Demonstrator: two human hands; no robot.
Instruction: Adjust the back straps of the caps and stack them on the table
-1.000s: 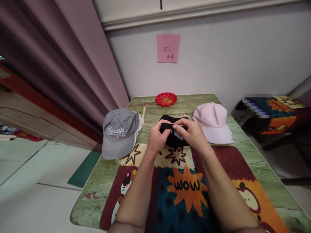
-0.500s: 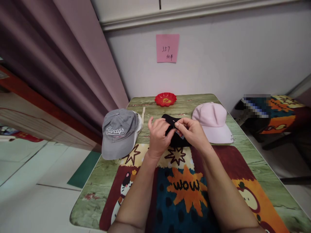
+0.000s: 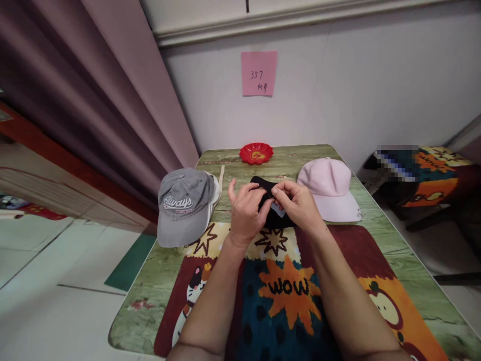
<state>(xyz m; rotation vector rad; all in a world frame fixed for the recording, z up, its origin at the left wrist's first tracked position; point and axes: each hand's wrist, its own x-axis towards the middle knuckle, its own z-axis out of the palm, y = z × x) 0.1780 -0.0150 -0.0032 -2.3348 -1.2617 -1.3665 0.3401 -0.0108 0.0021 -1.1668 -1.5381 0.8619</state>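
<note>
A black cap [image 3: 276, 221] lies at the middle of the table, at the far edge of the patterned mat, partly hidden by my hands. My left hand [image 3: 246, 210] pinches the cap's black band between thumb and fingers, its little finger raised. From the other side, my right hand [image 3: 298, 200] grips the same band with thumb and forefinger, close to the left fingertips. A pale label shows inside the cap below the fingers. To the left sits a grey cap [image 3: 185, 200] with "Always" lettering, stacked over a whitish one. A pale pink cap [image 3: 325, 183] rests to the right.
A red scalloped dish [image 3: 256, 153] stands at the back of the green wood-look table [image 3: 131, 311]. The patterned mat [image 3: 278, 321] lies under my forearms. A pink note [image 3: 259, 74] is on the wall, a curtain [image 3: 143, 90] hangs left, and a covered stool [image 3: 432, 173] stands right.
My fingertips have shifted slightly on the black band, and more of the pale label inside the cap now shows. The other caps and the dish stay put.
</note>
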